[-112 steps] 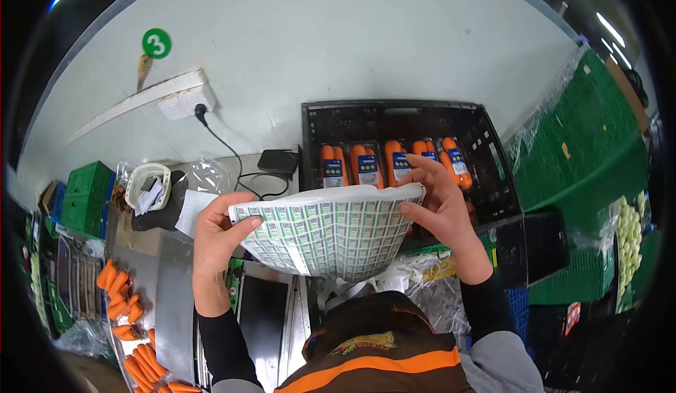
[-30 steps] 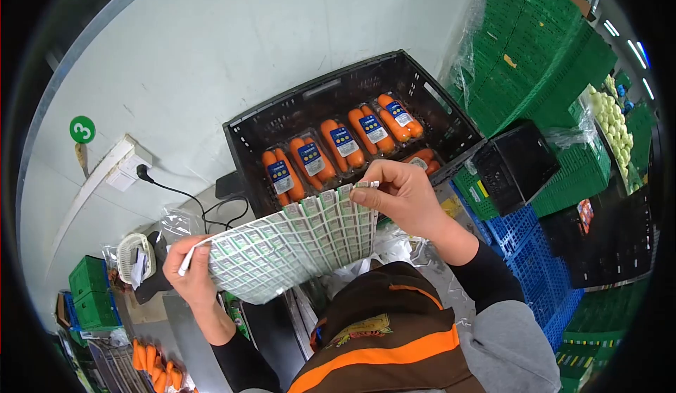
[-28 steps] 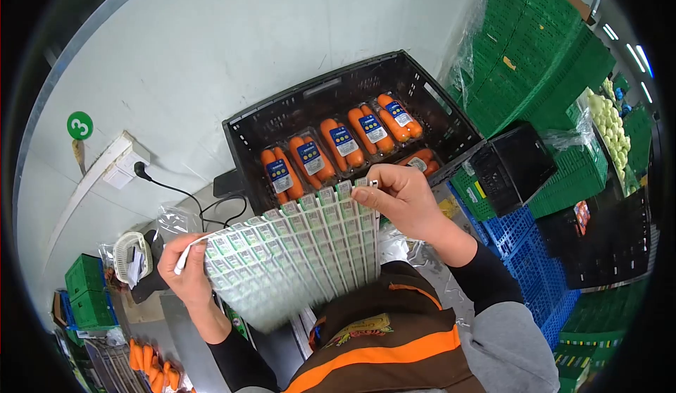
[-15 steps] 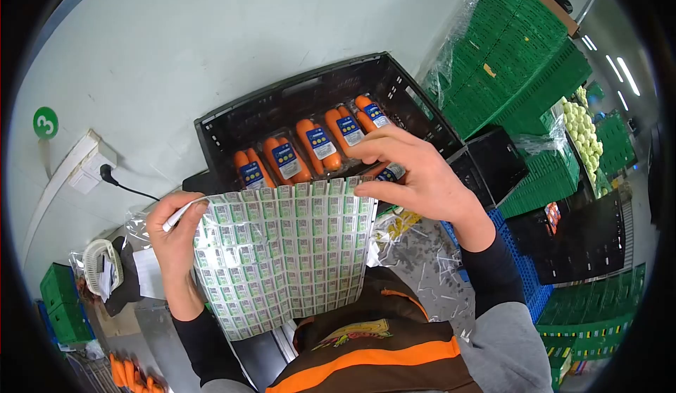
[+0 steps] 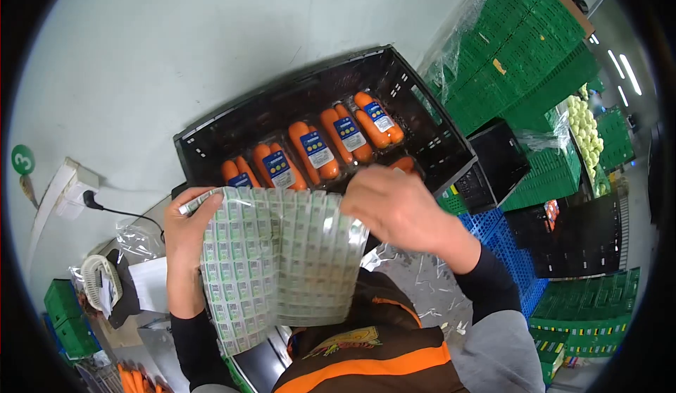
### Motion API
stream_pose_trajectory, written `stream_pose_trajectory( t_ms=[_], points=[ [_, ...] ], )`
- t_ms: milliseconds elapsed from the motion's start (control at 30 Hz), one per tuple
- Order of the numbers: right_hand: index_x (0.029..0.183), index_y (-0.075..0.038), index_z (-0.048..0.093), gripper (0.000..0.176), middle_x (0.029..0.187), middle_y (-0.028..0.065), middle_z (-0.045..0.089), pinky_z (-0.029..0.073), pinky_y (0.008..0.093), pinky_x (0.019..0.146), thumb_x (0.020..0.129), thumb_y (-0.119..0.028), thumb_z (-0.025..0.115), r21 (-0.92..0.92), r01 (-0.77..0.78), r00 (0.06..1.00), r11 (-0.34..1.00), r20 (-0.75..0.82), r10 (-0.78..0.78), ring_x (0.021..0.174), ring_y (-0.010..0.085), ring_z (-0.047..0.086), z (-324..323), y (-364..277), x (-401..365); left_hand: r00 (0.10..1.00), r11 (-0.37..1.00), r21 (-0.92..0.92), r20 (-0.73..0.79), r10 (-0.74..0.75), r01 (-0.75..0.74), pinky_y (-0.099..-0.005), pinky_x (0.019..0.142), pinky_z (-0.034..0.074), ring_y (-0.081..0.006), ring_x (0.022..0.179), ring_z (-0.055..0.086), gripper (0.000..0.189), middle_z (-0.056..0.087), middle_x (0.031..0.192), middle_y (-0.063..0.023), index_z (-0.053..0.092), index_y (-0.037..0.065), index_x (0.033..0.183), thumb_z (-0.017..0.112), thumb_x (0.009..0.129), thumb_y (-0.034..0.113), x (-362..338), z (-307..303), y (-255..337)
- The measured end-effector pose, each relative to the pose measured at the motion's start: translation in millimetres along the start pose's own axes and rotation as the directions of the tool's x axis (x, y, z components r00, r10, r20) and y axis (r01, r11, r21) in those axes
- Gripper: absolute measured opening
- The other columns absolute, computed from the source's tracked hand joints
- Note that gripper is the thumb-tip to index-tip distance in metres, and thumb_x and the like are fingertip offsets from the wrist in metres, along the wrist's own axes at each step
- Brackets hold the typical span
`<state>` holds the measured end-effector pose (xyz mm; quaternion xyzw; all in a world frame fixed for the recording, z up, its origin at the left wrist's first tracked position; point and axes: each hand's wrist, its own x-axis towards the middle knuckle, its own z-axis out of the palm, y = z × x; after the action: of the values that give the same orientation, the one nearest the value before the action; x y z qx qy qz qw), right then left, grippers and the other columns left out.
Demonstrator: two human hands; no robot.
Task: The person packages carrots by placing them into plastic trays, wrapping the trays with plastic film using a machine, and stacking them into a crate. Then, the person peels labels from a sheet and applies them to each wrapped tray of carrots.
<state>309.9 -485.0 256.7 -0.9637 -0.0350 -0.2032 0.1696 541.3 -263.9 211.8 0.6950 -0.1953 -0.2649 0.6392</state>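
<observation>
A large sheet of small green-and-white labels (image 5: 239, 273) hangs in front of me, its right half bent and smeared by motion. My left hand (image 5: 189, 227) is closed on its upper left corner, the thumb over the front and a white, narrow edge sticking out past the fingers. At the upper right corner my right hand (image 5: 398, 206) is closed on the sheet, with curled fingertips partly hidden. Just behind the sheet stands a black crate (image 5: 246, 115) holding several clear packs of carrots (image 5: 315, 152) with blue-and-white labels. The sheet's upper edge overlaps the nearest packs.
Stacked green crates (image 5: 486, 62) wrapped in film rise at the right, near a smaller black crate (image 5: 498, 164) and blue crates (image 5: 496, 241). To the left are a white basket (image 5: 101, 280), a cable (image 5: 123, 212) and loose carrots (image 5: 134, 379). White scraps litter the floor (image 5: 429, 284).
My right hand has gone from spread fingers to curled ones at the sheet's right corner. The sheet's right half has folded inward, and the view has shifted slightly.
</observation>
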Motion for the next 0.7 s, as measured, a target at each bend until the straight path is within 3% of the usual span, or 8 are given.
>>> stream_pose_trajectory(
  t_ms=[67,133,200,333,433,500,600,700],
  points=[
    [0.083,-0.005,0.060,0.011,0.081,0.0069,0.056,0.048,0.0328,0.065,0.078,-0.003,0.069,0.406,-0.106,0.994,0.908,0.055,0.092,0.077,0.0238,0.058,-3.7,-9.4,3.2,0.998,0.998,0.041,-0.022,-0.053,0.053,-0.0211,0.063,0.045,-0.0076,0.069,0.059,0.018,0.067,0.080,-0.0038,0.069,-0.003,0.094,0.073,0.082,0.010,10.1,-3.8,-12.2],
    [0.091,-0.004,0.062,0.010,0.085,0.0032,0.062,0.048,0.0275,0.068,0.084,-0.002,0.069,0.598,-0.178,0.984,0.782,0.104,0.145,0.079,0.0146,0.061,-11.5,17.6,5.1,0.992,0.993,0.045,-0.074,-0.102,0.105,-0.0210,0.062,0.045,-0.0077,0.069,0.059,0.019,0.067,0.080,-0.0039,0.069,-0.003,0.094,0.072,0.082,0.011,15.0,-11.3,-27.9],
    [0.102,-0.006,0.062,0.015,0.089,-0.0002,0.063,0.048,0.0233,0.068,0.088,-0.008,0.068,0.834,-0.442,0.817,0.331,0.222,0.532,0.079,0.0092,0.061,-3.6,54.6,3.9,0.986,0.989,0.005,-0.073,-0.150,0.151,-0.0209,0.064,0.045,-0.0077,0.069,0.058,0.019,0.066,0.080,-0.0034,0.069,-0.003,0.093,0.073,0.082,0.012,12.7,-14.7,-30.6],
    [0.111,-0.006,0.061,0.028,0.092,0.0013,0.065,0.048,0.0207,0.062,0.088,-0.019,0.068,0.813,-0.571,0.447,-0.115,0.425,0.787,0.077,0.0060,0.060,28.2,195.9,1.5,0.986,0.993,0.000,-0.114,-0.120,0.121,-0.0219,0.066,0.044,-0.0085,0.071,0.057,0.022,0.064,0.079,-0.0029,0.067,-0.003,0.091,0.075,0.080,0.015,9.7,-23.9,-46.5],
    [0.114,-0.001,0.061,0.035,0.092,0.0037,0.065,0.047,0.0192,0.061,0.085,-0.016,0.071,0.692,-0.720,0.316,-0.057,0.400,0.860,0.076,0.0051,0.060,57.6,277.3,-4.1,0.978,0.991,-0.038,-0.157,-0.135,0.131,-0.0221,0.065,0.044,-0.0080,0.070,0.056,0.021,0.064,0.079,-0.0031,0.065,-0.003,0.091,0.074,0.081,0.014,7.7,-25.2,-49.7],
    [0.119,-0.003,0.059,0.040,0.086,0.0018,0.062,0.038,0.0192,0.047,0.083,-0.014,0.072,0.575,-0.817,0.263,0.054,0.287,0.921,0.064,0.0046,0.051,73.7,305.4,-2.0,0.977,0.989,-0.030,-0.158,-0.146,0.143,-0.0220,0.065,0.043,-0.0077,0.070,0.056,0.020,0.064,0.079,-0.0030,0.065,-0.002,0.090,0.074,0.081,0.013,6.6,-25.7,-51.8],
    [0.119,-0.001,0.058,0.045,0.087,0.0047,0.065,0.041,0.0223,0.050,0.079,-0.012,0.075,0.509,-0.852,0.251,0.127,0.184,0.950,0.065,0.0074,0.054,98.2,333.9,-3.6,0.974,0.988,-0.019,-0.167,-0.153,0.152,-0.0213,0.064,0.042,-0.0062,0.069,0.054,0.018,0.063,0.077,-0.0019,0.064,-0.002,0.089,0.073,0.082,0.012,6.6,-24.3,-51.5],
    [0.115,0.002,0.060,0.041,0.094,0.0104,0.069,0.050,0.0277,0.065,0.078,-0.009,0.074,0.449,-0.850,0.348,0.274,0.089,0.933,0.076,0.0130,0.063,121.7,353.9,-11.4,0.974,0.989,-0.032,-0.169,-0.148,0.145,-0.0202,0.062,0.040,-0.0052,0.066,0.051,0.015,0.061,0.074,-0.0002,0.064,-0.001,0.086,0.073,0.083,0.011,7.5,-25.7,-52.8]
  ],
)
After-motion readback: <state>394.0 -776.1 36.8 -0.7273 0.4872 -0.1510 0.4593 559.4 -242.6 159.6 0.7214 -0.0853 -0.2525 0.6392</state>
